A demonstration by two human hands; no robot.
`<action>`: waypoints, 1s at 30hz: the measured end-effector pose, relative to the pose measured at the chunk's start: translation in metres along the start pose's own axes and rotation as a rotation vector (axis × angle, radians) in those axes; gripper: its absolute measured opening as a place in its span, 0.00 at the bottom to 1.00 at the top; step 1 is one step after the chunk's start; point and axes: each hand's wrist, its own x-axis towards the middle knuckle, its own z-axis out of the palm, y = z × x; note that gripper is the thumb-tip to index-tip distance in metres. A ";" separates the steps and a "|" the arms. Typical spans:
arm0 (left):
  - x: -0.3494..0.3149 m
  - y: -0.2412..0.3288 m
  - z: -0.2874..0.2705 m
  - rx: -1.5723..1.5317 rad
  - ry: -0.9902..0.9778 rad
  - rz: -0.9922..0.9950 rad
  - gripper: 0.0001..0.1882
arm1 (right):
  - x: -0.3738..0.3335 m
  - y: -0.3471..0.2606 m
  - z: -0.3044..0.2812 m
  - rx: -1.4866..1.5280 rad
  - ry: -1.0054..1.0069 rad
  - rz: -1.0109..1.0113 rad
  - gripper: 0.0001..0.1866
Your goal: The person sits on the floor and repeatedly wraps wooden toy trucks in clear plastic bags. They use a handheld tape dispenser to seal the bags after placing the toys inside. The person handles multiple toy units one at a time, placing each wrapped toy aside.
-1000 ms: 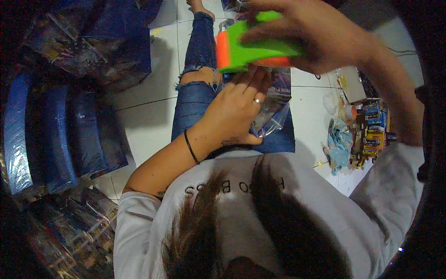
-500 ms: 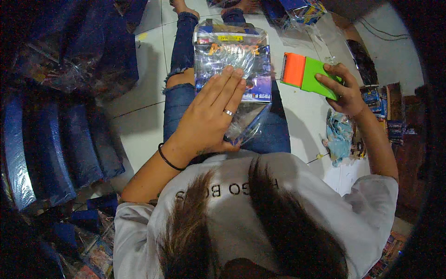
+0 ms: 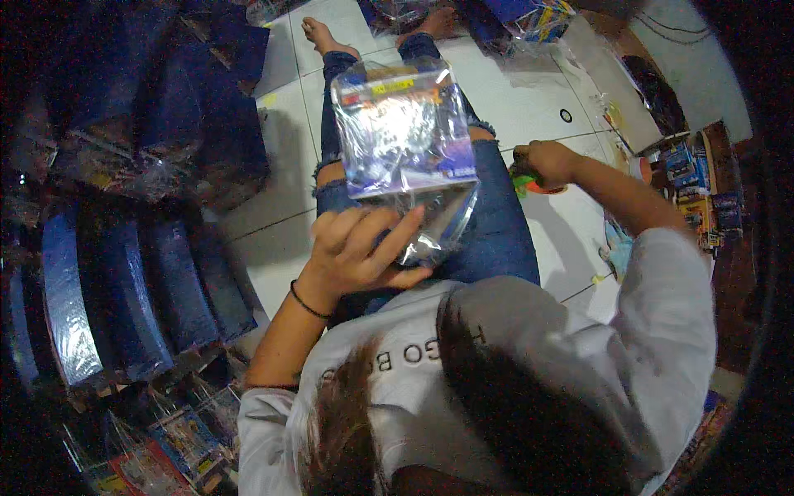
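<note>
On my thighs lies a box in clear plastic wrap (image 3: 405,136), with a purple-blue printed face and a yellow label near its far end. Loose clear plastic gathers into a point at its near end. My left hand (image 3: 356,248) is at this loose plastic, index finger stretched toward it and thumb apart below, the other fingers bent. Off to the right, beside my knee, my right hand (image 3: 546,164) is closed around a green and orange tape dispenser (image 3: 542,187). The hand and blur hide much of the dispenser.
Blue plastic-wrapped packs (image 3: 132,289) stand in a row on the left, with more wrapped bundles (image 3: 178,107) beyond. Small printed packs (image 3: 695,186) are at the right. A small dark ring (image 3: 566,116) and a light-blue crumpled piece (image 3: 619,248) lie on the tiled floor.
My left hand has slid off the box's printed face, back to the loose plastic at its near end. My right hand has moved left, lowering and turning the tape dispenser beside my leg.
</note>
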 end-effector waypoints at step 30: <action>0.137 -0.171 0.096 0.417 -1.044 -0.236 0.47 | 0.103 -0.152 -0.058 2.110 1.545 -0.034 0.37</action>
